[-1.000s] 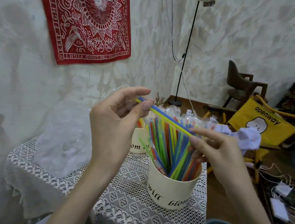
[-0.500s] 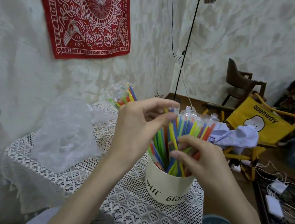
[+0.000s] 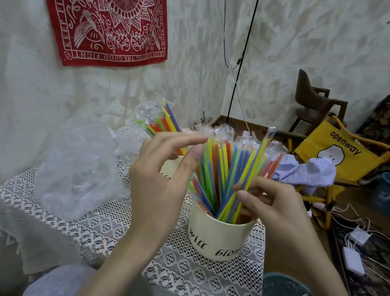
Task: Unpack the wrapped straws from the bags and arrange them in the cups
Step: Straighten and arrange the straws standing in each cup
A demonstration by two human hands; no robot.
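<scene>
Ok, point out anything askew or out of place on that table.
Nothing is spilled or damaged. The straws in the near cup fan loosely rather than standing straight, and those in the far cup lean hard left. The crumpled plastic bag lies loose on the tablecloth.

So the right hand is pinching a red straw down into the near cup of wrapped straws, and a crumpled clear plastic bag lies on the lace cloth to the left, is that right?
Not quite. The straw in the right hand's grip is yellow, not red, as the head view shows. The rest holds: it goes down into the near cup of wrapped straws, and a crumpled clear plastic bag lies on the lace cloth to the left.
</scene>
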